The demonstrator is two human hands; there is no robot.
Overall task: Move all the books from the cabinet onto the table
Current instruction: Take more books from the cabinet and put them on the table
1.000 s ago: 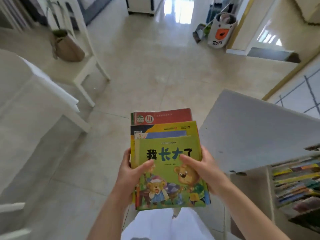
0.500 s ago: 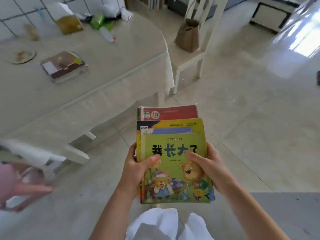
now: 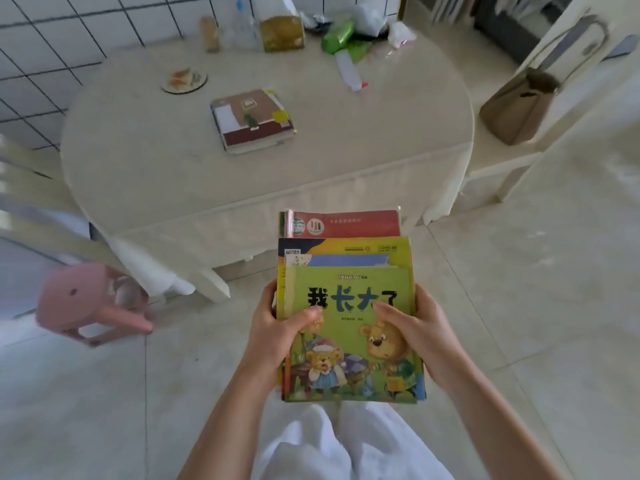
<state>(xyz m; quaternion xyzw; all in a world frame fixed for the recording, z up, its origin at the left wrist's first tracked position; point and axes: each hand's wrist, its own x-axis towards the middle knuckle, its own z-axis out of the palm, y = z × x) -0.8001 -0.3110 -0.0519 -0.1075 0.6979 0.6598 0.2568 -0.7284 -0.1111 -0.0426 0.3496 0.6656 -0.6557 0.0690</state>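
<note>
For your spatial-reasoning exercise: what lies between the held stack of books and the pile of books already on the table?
In the head view, only bare tablecloth and floor separate the held stack from the pile.

I'm seeing pale floor tiles [image 3: 519, 306], white gridded wall tiles [image 3: 52, 64], a cream chair [image 3: 502, 168], a pink stool [image 3: 79, 303].

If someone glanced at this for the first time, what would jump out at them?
The bright stack of picture books, topped by a green cover with cartoon bears, sits low in the centre, gripped by the left hand and right hand. Beyond it stands a cream table with a smaller book pile near its middle. A pink stool lies at the left.
</note>
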